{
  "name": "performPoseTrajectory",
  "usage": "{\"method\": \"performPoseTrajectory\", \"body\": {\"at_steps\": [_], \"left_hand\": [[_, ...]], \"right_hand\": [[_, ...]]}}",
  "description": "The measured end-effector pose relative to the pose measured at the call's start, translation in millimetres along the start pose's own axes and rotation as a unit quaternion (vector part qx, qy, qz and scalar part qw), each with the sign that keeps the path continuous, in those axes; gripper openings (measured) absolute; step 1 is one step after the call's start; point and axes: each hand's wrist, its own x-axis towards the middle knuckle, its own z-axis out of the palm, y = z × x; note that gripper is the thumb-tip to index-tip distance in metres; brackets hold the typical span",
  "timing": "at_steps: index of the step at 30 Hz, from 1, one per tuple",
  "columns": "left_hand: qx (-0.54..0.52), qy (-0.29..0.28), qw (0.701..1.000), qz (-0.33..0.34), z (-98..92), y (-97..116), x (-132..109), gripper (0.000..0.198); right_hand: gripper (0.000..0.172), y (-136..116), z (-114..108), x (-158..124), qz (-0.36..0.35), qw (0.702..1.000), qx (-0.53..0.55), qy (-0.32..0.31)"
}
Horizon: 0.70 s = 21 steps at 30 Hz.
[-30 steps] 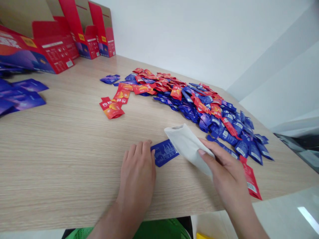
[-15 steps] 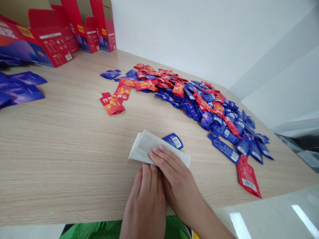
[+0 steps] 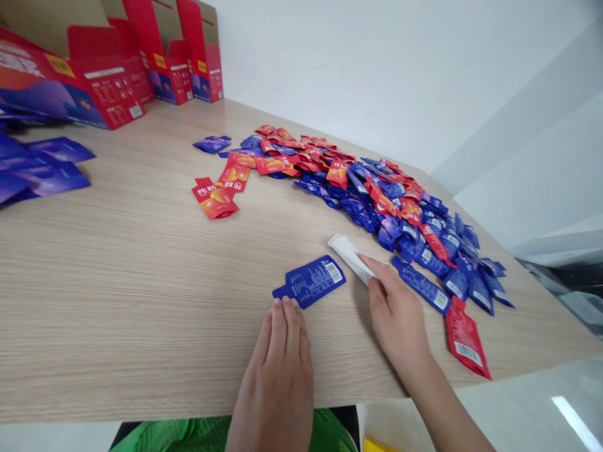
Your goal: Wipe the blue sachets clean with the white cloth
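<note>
Blue pouch point(image 3: 313, 282): laid flat on the desk point(image 3: 141, 301) between the two hands, with its barcode end turned to the right and its narrow neck to the left.
Left hand point(image 3: 282, 364): held palm down with straight fingers kept together; the pouch's near edge, close to the neck, is touched by the fingertips. The thumb's part cannot be told.
Right hand point(image 3: 398, 317): closed around a folded white cloth point(image 3: 351, 258), held just to the right of the pouch and apart from it.
Steadying: the pouch is probably best pinned by the neck with light pressure, so that slipping is prevented and the filled part is not squeezed.
Cloth strokes: a flat fold, moved away from the pinned neck, should be favoured; in the opposite direction the pouch could be rucked up.
Elbow room: the second blue pouch point(image 3: 421, 285) and the red pouch point(image 3: 467, 339), lying to the right of the right hand, should not be brushed by the wrist.
Heap point(image 3: 367, 194): red and blue pouches are piled beyond the hands.
</note>
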Motion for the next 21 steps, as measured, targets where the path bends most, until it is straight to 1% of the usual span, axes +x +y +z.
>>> {"method": "performPoseTrajectory", "body": {"at_steps": [1,2,3,5,7,8,9,10,12,17,19,21], "left_hand": [[-0.001,0.002,1.000,0.002,0.1,0.1,0.2,0.054],[-0.001,0.002,1.000,0.004,0.1,0.4,0.6,0.054],[-0.001,0.004,1.000,0.002,-0.1,0.7,1.3,0.054],[-0.002,0.002,1.000,-0.005,-0.8,1.1,3.2,0.052],[-0.001,-0.001,1.000,-0.011,-2.0,0.7,5.5,0.051],[0.000,-0.004,1.000,-0.010,-2.6,0.2,6.4,0.050],[0.002,-0.006,1.000,-0.003,-3.3,-0.5,7.2,0.050],[0.004,-0.007,1.000,0.004,-3.8,-1.2,7.8,0.050],[0.010,-0.004,1.000,0.010,-4.5,-2.3,8.4,0.052],[0.020,-0.009,1.000,0.004,-2.7,-1.7,8.0,0.054],[0.024,-0.012,1.000,0.006,-0.7,-0.7,6.7,0.055],[0.025,-0.016,0.999,0.011,1.2,0.2,4.8,0.055]], "right_hand": [[0.041,-9.7,-1.2,-2.7,-0.004,1.000,0.015,0.018],[0.042,-20.7,-0.8,-6.1,-0.023,0.999,0.032,0.025],[0.045,-31.9,1.3,-9.9,-0.058,0.997,0.049,0.015],[0.053,-51.4,9.8,-17.3,-0.156,0.984,0.074,-0.044],[0.058,-62.0,20.3,-21.8,-0.235,0.962,0.077,-0.114],[0.059,-62.9,24.5,-22.5,-0.253,0.955,0.074,-0.139],[0.060,-60.8,27.4,-21.9,-0.257,0.951,0.068,-0.155],[0.062,-55.9,28.8,-20.3,-0.252,0.952,0.062,-0.163],[0.063,-38.9,27.9,-14.8,-0.227,0.959,0.052,-0.160],[0.053,15.4,17.1,-0.9,-0.106,0.990,-0.003,-0.091],[0.050,24.4,11.1,0.6,-0.068,0.995,-0.018,-0.073],[0.047,19.1,4.7,-1.2,-0.047,0.998,-0.010,-0.049]]}}
